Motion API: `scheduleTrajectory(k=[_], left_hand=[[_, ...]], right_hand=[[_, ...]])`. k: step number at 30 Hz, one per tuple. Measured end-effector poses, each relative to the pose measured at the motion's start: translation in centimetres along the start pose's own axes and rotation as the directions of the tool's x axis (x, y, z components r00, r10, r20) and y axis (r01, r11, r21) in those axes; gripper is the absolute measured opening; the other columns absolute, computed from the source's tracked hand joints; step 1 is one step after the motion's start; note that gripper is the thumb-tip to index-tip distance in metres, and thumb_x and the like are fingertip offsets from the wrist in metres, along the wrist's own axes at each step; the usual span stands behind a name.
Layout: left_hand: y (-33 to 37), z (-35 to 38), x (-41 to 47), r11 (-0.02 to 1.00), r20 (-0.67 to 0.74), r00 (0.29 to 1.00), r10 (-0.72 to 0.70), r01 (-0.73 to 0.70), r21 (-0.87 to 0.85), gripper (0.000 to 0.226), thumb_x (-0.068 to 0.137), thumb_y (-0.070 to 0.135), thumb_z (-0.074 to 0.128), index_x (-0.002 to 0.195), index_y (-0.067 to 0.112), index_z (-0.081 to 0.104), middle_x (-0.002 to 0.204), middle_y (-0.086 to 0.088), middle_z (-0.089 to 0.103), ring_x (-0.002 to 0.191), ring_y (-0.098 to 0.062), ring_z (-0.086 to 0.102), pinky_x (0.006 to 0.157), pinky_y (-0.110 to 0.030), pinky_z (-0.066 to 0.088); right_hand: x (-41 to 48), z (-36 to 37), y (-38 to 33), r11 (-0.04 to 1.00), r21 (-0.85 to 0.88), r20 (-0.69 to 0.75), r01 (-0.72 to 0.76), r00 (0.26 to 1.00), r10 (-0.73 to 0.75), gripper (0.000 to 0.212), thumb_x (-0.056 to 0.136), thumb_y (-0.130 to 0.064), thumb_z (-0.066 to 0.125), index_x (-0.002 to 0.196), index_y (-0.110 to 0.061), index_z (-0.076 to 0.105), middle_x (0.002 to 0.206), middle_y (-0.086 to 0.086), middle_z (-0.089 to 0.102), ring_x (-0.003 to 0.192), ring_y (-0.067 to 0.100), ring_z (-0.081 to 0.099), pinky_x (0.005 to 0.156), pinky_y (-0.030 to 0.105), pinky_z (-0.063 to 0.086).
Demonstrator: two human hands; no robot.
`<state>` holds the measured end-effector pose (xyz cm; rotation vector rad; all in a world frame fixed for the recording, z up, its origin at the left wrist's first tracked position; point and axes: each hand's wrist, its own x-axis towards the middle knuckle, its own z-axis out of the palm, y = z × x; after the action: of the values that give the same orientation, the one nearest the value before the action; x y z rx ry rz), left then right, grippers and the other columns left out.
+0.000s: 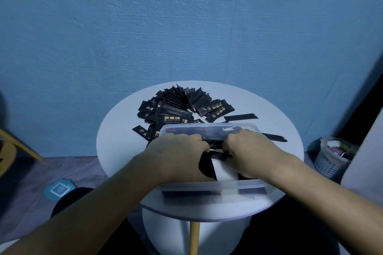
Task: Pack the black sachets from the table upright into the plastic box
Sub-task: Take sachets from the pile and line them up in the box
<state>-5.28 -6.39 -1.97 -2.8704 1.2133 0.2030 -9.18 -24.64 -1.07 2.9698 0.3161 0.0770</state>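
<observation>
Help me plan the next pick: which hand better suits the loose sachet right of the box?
Probably right. Both hands grip packed sachets, but the right hand is beside that loose sachet at the box's right edge; the left hand would cross it.

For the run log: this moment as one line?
phase: packing | left hand: grips held sachets | right hand: grips same | plastic box: part-filled | loose sachets: piled behind box

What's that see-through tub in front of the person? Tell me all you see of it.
The plastic box is a clear, rectangular, lidless tub with rounded corners and a thick rim. It sits flat near the front edge of the round white table. Inside are black sachets; the left hand and right hand reach in and grip them.
</observation>
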Motion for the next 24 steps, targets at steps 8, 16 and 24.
scheduleTrajectory(k=[8,16,24], left_hand=[[0.1,-0.2,-0.2,1.000,-0.012,1.000,-0.009,0.009,0.020,0.056,0.089,0.059,0.066,0.133,0.027,0.052,0.130,0.004,0.053,0.115,-0.019,0.056,0.082,-0.027,0.034],[0.0,0.0,0.1,0.999,-0.012,1.000,-0.020,0.020,0.036,0.061,0.087,0.067,0.064,0.132,0.028,0.053,0.131,0.003,0.053,0.116,-0.021,0.056,0.087,-0.031,0.038],[-0.2,0.3,0.1,1.000,-0.039,0.999,-0.003,0.005,0.030,0.049,0.091,0.057,0.065,0.129,0.028,0.056,0.128,0.002,0.055,0.111,-0.020,0.058,0.081,-0.027,0.035]], right_hand=[[-0.5,-0.9,-0.5,0.992,-0.102,-0.033,-0.076,0.997,0.073,0.023,0.090,-0.014,0.054,0.073,-0.018,0.039,0.075,0.004,0.049,0.075,0.028,0.042,0.061,0.031,0.031],[-0.4,-1.7,0.0,0.955,0.263,-0.010,-0.137,0.989,0.145,0.021,0.085,-0.040,0.069,0.093,-0.020,0.071,0.080,0.004,0.071,0.080,0.026,0.062,0.064,0.030,0.047],[-0.7,-1.7,-0.6,0.770,0.600,0.291,-0.217,0.956,0.042,0.018,0.077,-0.014,0.075,0.090,-0.019,0.064,0.065,0.000,0.074,0.055,0.014,0.070,0.052,0.023,0.049]])
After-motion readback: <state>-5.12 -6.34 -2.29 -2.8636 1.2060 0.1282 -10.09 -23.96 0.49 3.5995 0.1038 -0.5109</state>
